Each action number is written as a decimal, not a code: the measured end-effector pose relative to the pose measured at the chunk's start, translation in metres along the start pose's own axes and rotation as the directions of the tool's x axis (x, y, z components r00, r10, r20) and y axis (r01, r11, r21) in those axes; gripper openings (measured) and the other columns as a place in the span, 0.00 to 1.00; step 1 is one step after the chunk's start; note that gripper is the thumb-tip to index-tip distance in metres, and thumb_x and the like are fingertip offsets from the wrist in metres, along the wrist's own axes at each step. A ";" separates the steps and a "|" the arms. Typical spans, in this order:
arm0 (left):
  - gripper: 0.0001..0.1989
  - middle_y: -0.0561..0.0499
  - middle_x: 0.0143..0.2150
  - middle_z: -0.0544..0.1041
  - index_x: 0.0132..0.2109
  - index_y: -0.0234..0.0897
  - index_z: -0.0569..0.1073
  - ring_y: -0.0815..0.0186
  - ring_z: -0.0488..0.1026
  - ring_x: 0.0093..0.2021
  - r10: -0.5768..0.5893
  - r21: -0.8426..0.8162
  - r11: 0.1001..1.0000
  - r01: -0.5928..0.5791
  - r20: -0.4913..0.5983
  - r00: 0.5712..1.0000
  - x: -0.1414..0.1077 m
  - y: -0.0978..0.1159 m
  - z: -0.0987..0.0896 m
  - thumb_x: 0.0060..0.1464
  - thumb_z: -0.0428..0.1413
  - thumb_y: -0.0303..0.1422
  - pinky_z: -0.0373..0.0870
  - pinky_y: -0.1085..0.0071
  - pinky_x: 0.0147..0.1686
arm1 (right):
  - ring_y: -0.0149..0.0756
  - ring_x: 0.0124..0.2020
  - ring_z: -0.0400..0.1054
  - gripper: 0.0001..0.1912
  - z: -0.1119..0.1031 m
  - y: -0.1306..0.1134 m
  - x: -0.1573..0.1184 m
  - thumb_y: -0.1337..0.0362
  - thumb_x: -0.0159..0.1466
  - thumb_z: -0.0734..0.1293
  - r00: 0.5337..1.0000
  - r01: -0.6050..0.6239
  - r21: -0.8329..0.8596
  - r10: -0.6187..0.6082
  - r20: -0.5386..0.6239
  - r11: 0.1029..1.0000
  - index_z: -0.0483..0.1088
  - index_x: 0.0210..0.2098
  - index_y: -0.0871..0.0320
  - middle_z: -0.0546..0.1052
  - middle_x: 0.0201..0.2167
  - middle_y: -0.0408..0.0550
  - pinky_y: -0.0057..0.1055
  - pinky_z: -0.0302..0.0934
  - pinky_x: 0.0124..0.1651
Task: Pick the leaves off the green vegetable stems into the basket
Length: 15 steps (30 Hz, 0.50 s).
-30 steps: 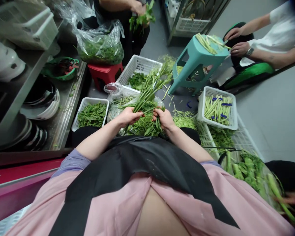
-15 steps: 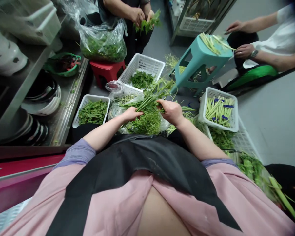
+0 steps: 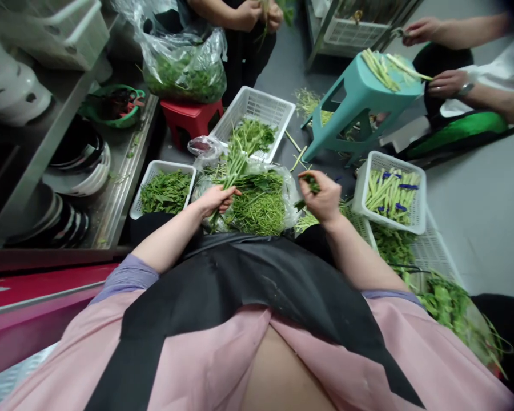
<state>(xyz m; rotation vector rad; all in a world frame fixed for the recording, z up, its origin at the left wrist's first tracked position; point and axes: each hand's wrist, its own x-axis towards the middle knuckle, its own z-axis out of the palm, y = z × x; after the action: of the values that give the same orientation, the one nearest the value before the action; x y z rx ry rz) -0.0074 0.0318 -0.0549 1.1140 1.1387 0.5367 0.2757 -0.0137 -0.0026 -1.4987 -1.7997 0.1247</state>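
My left hand (image 3: 217, 201) is closed round a bunch of long green stems (image 3: 236, 162), whose pale, leafy upper part points away from me. Over to the right, my right hand (image 3: 322, 194) is closed on a small clump of dark green leaves (image 3: 310, 182), held apart from the bunch. Below and between both hands lies a heap of thin green stems (image 3: 261, 208) on a clear plastic bag (image 3: 292, 194). Just beyond the bunch, a white basket (image 3: 285, 123) holds leafy greens (image 3: 255, 136).
A smaller white basket of leaves (image 3: 165, 191) stands left, beside a metal shelf (image 3: 111, 211). At right are a basket of tied stalks (image 3: 392, 194) and a teal stool (image 3: 360, 97). A red stool (image 3: 188, 114) bears a bag of greens. Two co-workers' hands (image 3: 448, 83) (image 3: 261, 14) handle vegetables.
My hands have moved apart: the left turned its bunch more upright, and the right drew away rightward with leaves in its fingers. The view has shifted slightly.
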 end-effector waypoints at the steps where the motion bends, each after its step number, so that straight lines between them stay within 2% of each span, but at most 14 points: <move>1: 0.19 0.61 0.17 0.55 0.40 0.32 0.71 0.77 0.51 0.14 -0.024 -0.023 0.999 0.024 0.009 1.000 -0.006 -0.005 0.001 0.53 0.60 0.45 0.50 0.77 0.17 | 0.35 0.32 0.71 0.11 -0.007 -0.013 0.013 0.59 0.64 0.62 0.994 -0.023 0.130 0.037 -0.102 0.991 0.72 0.38 0.57 0.77 0.32 0.49 0.34 0.65 0.37; 2: 0.19 0.62 0.17 0.53 0.40 0.32 0.71 0.77 0.49 0.14 -0.053 -0.049 0.997 0.054 0.027 0.998 -0.011 -0.011 0.003 0.53 0.59 0.46 0.49 0.77 0.16 | 0.33 0.27 0.70 0.10 -0.012 -0.028 0.027 0.58 0.63 0.63 0.976 -0.023 0.294 0.085 -0.202 0.955 0.72 0.38 0.56 0.74 0.27 0.46 0.34 0.64 0.33; 3: 0.19 0.63 0.17 0.51 0.40 0.33 0.70 0.78 0.47 0.14 -0.097 -0.097 0.990 0.104 0.078 0.992 -0.015 -0.016 0.006 0.54 0.58 0.47 0.47 0.78 0.15 | 0.30 0.22 0.66 0.08 -0.016 -0.044 0.043 0.58 0.63 0.64 0.949 0.013 0.488 0.142 -0.280 0.873 0.71 0.37 0.55 0.70 0.22 0.42 0.32 0.62 0.29; 4: 0.19 0.63 0.17 0.50 0.40 0.34 0.70 0.78 0.47 0.14 -0.127 -0.136 0.980 0.144 0.128 0.984 -0.016 -0.022 0.008 0.54 0.58 0.47 0.46 0.78 0.15 | 0.29 0.20 0.64 0.06 -0.015 -0.059 0.060 0.59 0.62 0.65 0.936 0.062 0.646 0.180 -0.302 0.761 0.70 0.35 0.54 0.66 0.20 0.39 0.31 0.61 0.28; 6: 0.20 0.63 0.17 0.53 0.41 0.34 0.70 0.78 0.49 0.14 -0.133 -0.161 0.974 0.162 0.174 0.976 -0.014 -0.034 0.012 0.54 0.58 0.48 0.46 0.78 0.16 | 0.27 0.19 0.63 0.05 0.001 -0.091 0.093 0.61 0.59 0.67 0.956 0.034 0.853 0.232 -0.179 0.520 0.70 0.32 0.54 0.64 0.19 0.37 0.31 0.62 0.27; 8: 0.20 0.61 0.18 0.57 0.41 0.34 0.70 0.77 0.52 0.15 -0.109 -0.132 0.982 0.133 0.174 0.979 -0.008 -0.043 0.013 0.52 0.59 0.48 0.48 0.78 0.16 | 0.27 0.20 0.65 0.05 0.039 -0.119 0.120 0.64 0.57 0.69 0.964 -0.162 0.928 0.253 0.077 0.335 0.68 0.32 0.57 0.67 0.20 0.37 0.32 0.65 0.28; 9: 0.20 0.60 0.19 0.59 0.40 0.33 0.70 0.77 0.53 0.16 -0.102 -0.093 0.989 0.117 0.158 0.982 -0.005 -0.047 0.012 0.52 0.60 0.47 0.50 0.77 0.16 | 0.27 0.21 0.66 0.06 0.065 -0.132 0.130 0.65 0.56 0.69 0.939 -0.287 0.922 0.268 0.216 0.261 0.67 0.32 0.58 0.68 0.21 0.37 0.32 0.66 0.29; 10: 0.20 0.60 0.19 0.61 0.39 0.33 0.70 0.76 0.55 0.16 -0.096 -0.039 0.994 0.102 0.139 0.986 -0.002 -0.050 0.012 0.52 0.60 0.47 0.52 0.76 0.17 | 0.27 0.21 0.66 0.07 0.094 -0.142 0.138 0.67 0.56 0.69 0.892 -0.410 0.891 0.291 0.347 0.194 0.66 0.33 0.58 0.68 0.20 0.37 0.31 0.67 0.30; 12: 0.18 0.57 0.21 0.65 0.39 0.33 0.71 0.72 0.60 0.18 -0.073 0.103 0.993 0.062 0.115 0.991 0.003 -0.055 0.009 0.52 0.59 0.46 0.58 0.74 0.19 | 0.27 0.20 0.66 0.06 0.158 -0.158 0.147 0.71 0.56 0.67 0.752 -0.620 0.781 0.348 0.561 0.081 0.65 0.33 0.59 0.68 0.18 0.36 0.29 0.68 0.30; 15: 0.16 0.48 0.29 0.75 0.38 0.31 0.74 0.64 0.71 0.28 -0.042 0.387 0.922 0.009 0.076 0.996 0.011 -0.062 0.003 0.51 0.60 0.41 0.66 0.70 0.29 | 0.27 0.19 0.65 0.04 0.255 -0.171 0.151 0.73 0.57 0.64 0.509 -0.817 0.576 0.438 0.741 -0.023 0.63 0.29 0.59 0.67 0.17 0.37 0.26 0.65 0.27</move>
<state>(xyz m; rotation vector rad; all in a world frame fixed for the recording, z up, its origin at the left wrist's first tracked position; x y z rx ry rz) -0.0121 0.0144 -0.1155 1.4449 1.2154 0.2439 -0.0156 0.1649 -0.0163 -1.2609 -0.6124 1.7427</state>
